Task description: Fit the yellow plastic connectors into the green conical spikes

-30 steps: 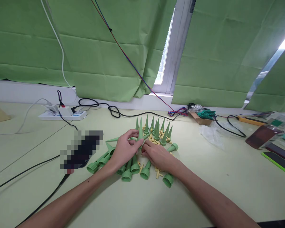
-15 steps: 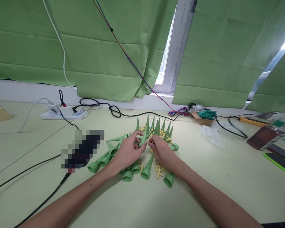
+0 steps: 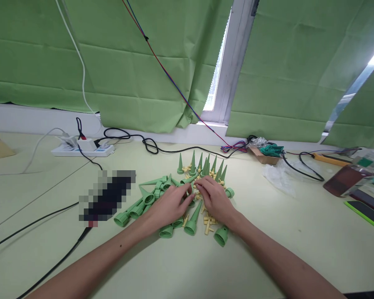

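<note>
My left hand [image 3: 172, 203] curls over the pile, thumb and fingers bent around a green plastic spike that they mostly hide. Close beside it, my right hand [image 3: 214, 198] has its fingertips pinched together; whatever they hold is too small to make out. Hollow green cone-shaped spikes [image 3: 191, 224] lie around both hands, several under and left of the left one. Small yellow T-shaped valves [image 3: 208, 224] are scattered below the right hand. Behind the hands, a group of green spikes [image 3: 193, 162] stands points up among more yellow valves.
A dark pixelated object [image 3: 110, 197] with a cable lies left of the pile. At the back stand a white power strip [image 3: 82, 150] and a small cardboard box [image 3: 264, 155]. A reddish bottle [image 3: 345, 180] and a green-edged phone [image 3: 369, 216] are at right.
The green spike that stood up between my left fingers no longer shows upright there. My left hand has shifted slightly down and right, its fingers lower; the right hand has barely moved.
</note>
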{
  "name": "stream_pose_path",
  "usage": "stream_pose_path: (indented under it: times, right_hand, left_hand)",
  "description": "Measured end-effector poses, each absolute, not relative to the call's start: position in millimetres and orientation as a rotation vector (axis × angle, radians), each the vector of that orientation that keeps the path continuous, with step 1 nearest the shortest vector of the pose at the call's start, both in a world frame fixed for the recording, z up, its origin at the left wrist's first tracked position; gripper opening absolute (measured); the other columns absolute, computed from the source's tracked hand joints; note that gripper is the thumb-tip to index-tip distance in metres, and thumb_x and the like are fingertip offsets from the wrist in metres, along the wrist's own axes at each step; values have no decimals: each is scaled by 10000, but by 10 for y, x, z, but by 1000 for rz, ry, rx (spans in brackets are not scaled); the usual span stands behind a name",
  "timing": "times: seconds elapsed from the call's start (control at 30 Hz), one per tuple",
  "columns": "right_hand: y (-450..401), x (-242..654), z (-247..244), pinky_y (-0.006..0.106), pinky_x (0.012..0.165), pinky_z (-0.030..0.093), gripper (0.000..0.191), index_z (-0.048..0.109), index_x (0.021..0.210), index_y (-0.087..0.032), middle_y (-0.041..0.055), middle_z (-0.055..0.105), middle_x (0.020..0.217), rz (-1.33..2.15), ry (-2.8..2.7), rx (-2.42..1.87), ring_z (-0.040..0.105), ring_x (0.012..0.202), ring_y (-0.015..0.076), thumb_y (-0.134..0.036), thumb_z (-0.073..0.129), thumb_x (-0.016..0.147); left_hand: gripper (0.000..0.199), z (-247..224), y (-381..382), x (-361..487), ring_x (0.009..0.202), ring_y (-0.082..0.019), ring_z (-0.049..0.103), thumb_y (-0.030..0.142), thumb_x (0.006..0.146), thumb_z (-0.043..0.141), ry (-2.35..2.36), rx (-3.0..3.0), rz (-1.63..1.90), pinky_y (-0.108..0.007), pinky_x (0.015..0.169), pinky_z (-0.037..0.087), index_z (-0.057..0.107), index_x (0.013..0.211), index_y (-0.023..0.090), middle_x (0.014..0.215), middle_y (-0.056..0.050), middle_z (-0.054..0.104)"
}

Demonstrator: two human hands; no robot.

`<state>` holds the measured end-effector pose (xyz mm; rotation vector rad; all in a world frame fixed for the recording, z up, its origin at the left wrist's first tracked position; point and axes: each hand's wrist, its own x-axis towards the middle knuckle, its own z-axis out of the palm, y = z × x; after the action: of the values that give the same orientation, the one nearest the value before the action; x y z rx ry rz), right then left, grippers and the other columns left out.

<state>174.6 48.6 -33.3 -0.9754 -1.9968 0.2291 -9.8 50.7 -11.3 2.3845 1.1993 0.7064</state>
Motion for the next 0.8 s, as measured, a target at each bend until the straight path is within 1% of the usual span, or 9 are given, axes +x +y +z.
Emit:
stream_pose_path:
  times: [0.1, 0.2, 0.3, 0.4, 0.53, 0.67, 0.8]
  right_hand:
    - [487, 1748, -323, 323, 770, 477, 226, 601, 992, -198, 75, 592, 953, 220, -1987, -971, 576, 861, 195, -192, 375, 1007]
    - [493, 1746, -321, 317, 757, 475, 220, 606, 973, -196, 72, 591, 934, 215, -1965, -953, 575, 853, 192, -198, 388, 1007]
    - [496, 1743, -318, 316, 758, 476, 202, 604, 970, -195, 71, 593, 927, 209, -1929, -930, 571, 846, 188, -195, 405, 1001]
    - [487, 1742, -305, 319, 757, 483, 190, 600, 970, -202, 68, 600, 925, 194, -1887, -900, 572, 846, 186, -189, 412, 997]
    - [469, 1740, -282, 315, 764, 494, 179, 592, 966, -208, 60, 610, 922, 174, -1845, -848, 579, 850, 175, -163, 420, 988]
    - [456, 1732, -276, 332, 767, 509, 171, 584, 967, -216, 66, 625, 926, 155, -1857, -811, 590, 857, 186, -170, 420, 988]
    - [443, 1726, -293, 320, 753, 531, 161, 570, 1010, -215, 63, 621, 937, 210, -1866, -818, 602, 858, 179, -178, 414, 991]
  left_hand:
    - [240, -118, 525, -90, 480, -157, 455, 336, 936, 424, 1161, 2441, 660, -265, 500, 269, 548, 772, 213, 565, 19, 523]
    - [246, -114, 536, -84, 531, -164, 498, 313, 946, 411, 1167, 2515, 612, -261, 525, 286, 537, 764, 207, 615, 4, 557]
    - [246, -87, 527, -81, 601, -176, 532, 308, 956, 398, 1176, 2536, 617, -263, 552, 313, 553, 797, 203, 680, -13, 588]
    - [231, -48, 503, -78, 669, -182, 558, 311, 955, 406, 1174, 2524, 703, -272, 583, 352, 581, 857, 198, 789, -34, 624]
    - [222, -25, 481, -75, 695, -172, 567, 327, 948, 435, 1161, 2536, 792, -279, 604, 387, 611, 975, 195, 933, -55, 633]
    - [257, -35, 488, -75, 730, -176, 581, 344, 970, 420, 1143, 2585, 787, -279, 623, 400, 620, 1021, 190, 917, -51, 620]
    - [267, -55, 516, -81, 802, -185, 598, 305, 994, 381, 1102, 2620, 773, -276, 665, 414, 622, 993, 191, 919, -51, 628]
